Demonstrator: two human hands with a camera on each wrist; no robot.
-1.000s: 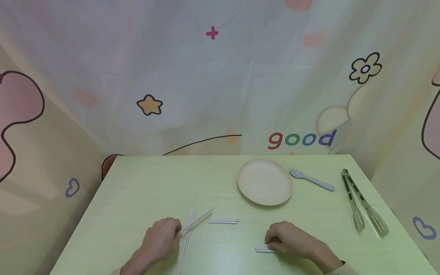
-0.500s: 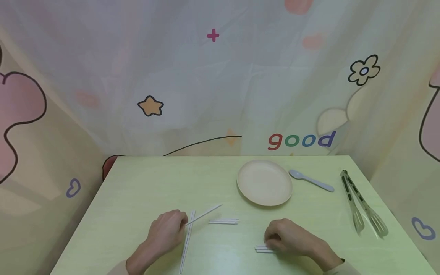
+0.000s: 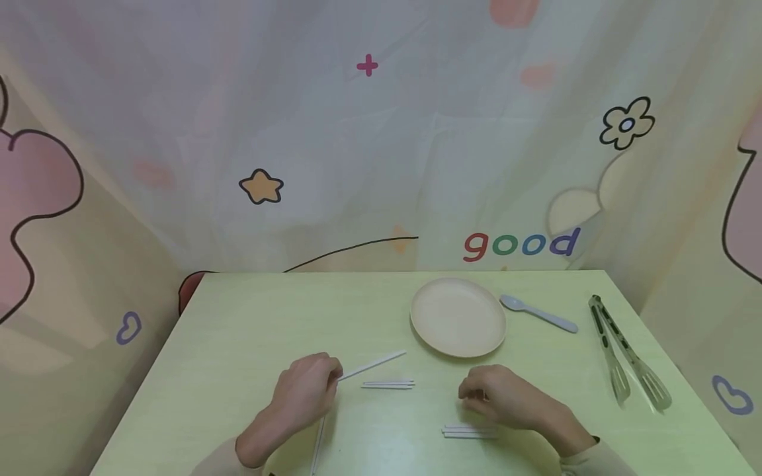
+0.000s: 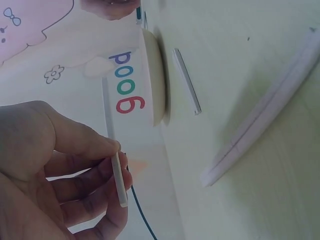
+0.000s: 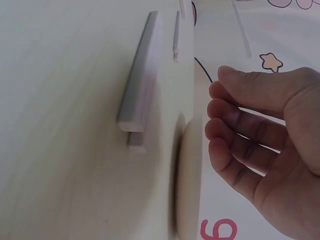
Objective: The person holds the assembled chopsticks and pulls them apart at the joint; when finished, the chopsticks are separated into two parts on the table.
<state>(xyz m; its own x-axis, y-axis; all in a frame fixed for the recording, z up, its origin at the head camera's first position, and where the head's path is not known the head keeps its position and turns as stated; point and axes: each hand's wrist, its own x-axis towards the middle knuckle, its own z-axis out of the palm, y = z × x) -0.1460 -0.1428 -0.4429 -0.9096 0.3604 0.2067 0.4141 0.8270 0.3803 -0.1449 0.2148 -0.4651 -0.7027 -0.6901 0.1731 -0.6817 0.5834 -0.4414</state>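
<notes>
My left hand (image 3: 306, 390) pinches a long thin white stick (image 3: 375, 365) between thumb and fingers. In the left wrist view this stick (image 4: 120, 182) is off the table. Long white sticks (image 3: 319, 444) lie below that hand, partly hidden by it. A small row of short white sticks (image 3: 388, 384) lies at the centre. More short white sticks (image 3: 469, 432) lie side by side nearer the front. Above and beyond them hovers my right hand (image 3: 503, 396), its fingers loosely curled. The right wrist view shows the right hand (image 5: 260, 135) holding nothing, apart from the sticks (image 5: 142, 75).
A round cream plate (image 3: 458, 317) sits at the back, right of centre. Beside it lies a pale blue-grey spoon (image 3: 538, 313). Metal tongs (image 3: 628, 357) with slotted ends lie along the right side. Printed curtains (image 3: 357, 165) surround the pale green table (image 3: 268, 311).
My left hand has moved right and away from me, carrying the stick toward the plate. My right hand has lifted off the front short sticks, which now show fully.
</notes>
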